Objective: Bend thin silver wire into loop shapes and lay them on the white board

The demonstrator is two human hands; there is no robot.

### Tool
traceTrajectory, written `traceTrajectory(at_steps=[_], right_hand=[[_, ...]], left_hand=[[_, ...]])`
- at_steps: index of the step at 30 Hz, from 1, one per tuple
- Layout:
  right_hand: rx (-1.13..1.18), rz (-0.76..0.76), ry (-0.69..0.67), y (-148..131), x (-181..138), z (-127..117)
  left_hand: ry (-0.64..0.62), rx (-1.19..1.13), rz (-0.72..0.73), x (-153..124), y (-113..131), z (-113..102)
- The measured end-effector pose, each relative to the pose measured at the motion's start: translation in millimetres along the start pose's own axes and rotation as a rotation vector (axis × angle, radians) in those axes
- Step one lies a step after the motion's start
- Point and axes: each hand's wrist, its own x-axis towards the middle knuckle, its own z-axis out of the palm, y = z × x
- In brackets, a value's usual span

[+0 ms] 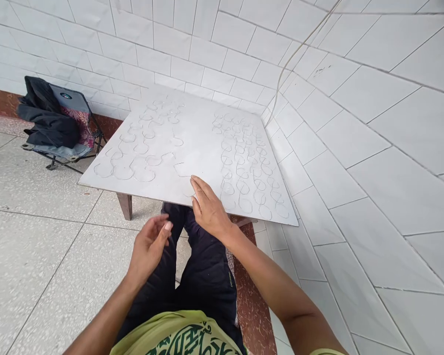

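A white board (198, 133) lies on a low table in front of me, with rows of thin dark curved strands or wire loops on it. My right hand (209, 207) reaches over the near edge, its fingers stretched out and the thumb apart. Its fingertips touch the board at the end of a thin curved strand (182, 170). Whether the strand is loose wire or thread, I cannot tell. Short of the board, above my lap, is my left hand (151, 246), half curled with thumb and fingers apart; nothing shows in it.
A folding chair (85, 123) with a dark garment (46, 116) on it stands at the left. White tiled walls (355, 123) meet behind and right of the board. A cable (290, 59) runs down the corner. A wooden table leg (125, 206) shows below the board.
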Motion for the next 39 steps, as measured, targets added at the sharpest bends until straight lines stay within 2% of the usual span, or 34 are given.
traceTrajectory(at_steps=[2, 4, 7, 10, 15, 18, 22, 26, 31, 39], right_hand=[[0.006, -0.002, 0.013, -20, -13, 4], [0.017, -0.002, 0.026, -35, -24, 10], [0.066, 0.028, 0.039, -49, -35, 16], [0.184, 0.111, 0.072, -57, -43, 16], [0.526, 0.312, 0.145, -65, -46, 10], [0.651, 0.457, 0.167, -66, -47, 13], [0.775, 0.585, 0.126, -63, -52, 21], [0.849, 0.566, 0.063, -59, -59, 22], [0.789, 0.479, 0.005, -52, -66, 21], [0.683, 0.48, -0.062, -61, -89, 24]], left_hand=[[-0.026, -0.108, 0.025, 7, 25, 10], [-0.043, -0.195, 0.013, 10, 36, 19], [0.008, -0.312, -0.004, 7, 33, 27], [0.045, -0.343, -0.007, 1, 24, 24], [0.001, -0.241, -0.057, -12, 21, 11], [-0.034, -0.176, -0.084, -20, 22, 7], [-0.098, -0.138, -0.114, -27, 21, 7], [-0.114, -0.093, -0.107, -29, 18, 3], [-0.108, -0.034, -0.075, -30, 15, 0], [0.057, 0.207, 0.05, -32, 12, 1]])
